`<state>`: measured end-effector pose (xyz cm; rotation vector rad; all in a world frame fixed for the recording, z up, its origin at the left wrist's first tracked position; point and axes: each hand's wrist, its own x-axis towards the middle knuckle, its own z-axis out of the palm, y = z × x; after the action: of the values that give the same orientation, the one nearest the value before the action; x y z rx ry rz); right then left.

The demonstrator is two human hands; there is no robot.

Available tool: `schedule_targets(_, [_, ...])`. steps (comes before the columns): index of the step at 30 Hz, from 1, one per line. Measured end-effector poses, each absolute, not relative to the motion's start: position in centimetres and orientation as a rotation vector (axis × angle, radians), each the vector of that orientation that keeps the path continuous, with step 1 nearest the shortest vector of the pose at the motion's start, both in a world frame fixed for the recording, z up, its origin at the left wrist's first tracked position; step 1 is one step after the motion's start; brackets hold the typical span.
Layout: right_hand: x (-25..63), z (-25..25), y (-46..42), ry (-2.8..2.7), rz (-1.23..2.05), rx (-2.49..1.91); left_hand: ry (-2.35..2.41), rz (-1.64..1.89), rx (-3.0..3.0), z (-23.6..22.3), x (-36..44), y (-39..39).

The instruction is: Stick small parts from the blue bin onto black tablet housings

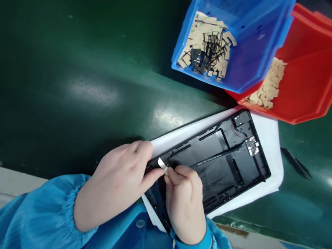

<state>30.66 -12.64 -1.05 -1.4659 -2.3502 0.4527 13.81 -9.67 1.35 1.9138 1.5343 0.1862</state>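
An open black tablet shell (pixel 223 159) with a small circuit board near its far corner lies tilted on a white sheet (pixel 270 135). My left hand (pixel 118 180) and my right hand (pixel 185 200) meet over the shell's near corner. Both pinch a small pale strip (pixel 162 164) between thumb and fingers. Blue elastic-cuffed sleeves cover both forearms.
A blue bin (pixel 232 33) holding several tan and black strips stands at the back, overlapping a red bin (pixel 315 69) with tan pieces. The surface is a dark green belt (pixel 68 61). A thin black piece (pixel 296 163) lies right of the sheet. A pale table edge runs along the near side.
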Motion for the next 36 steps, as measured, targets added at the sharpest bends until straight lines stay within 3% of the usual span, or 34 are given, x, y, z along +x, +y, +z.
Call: schedule_targets(36, [30.48, -0.77, -12.49, -2.382, 0.428, -1.494, 1.550, 0.102, 1.900, 1.45, 14.04, -9.26])
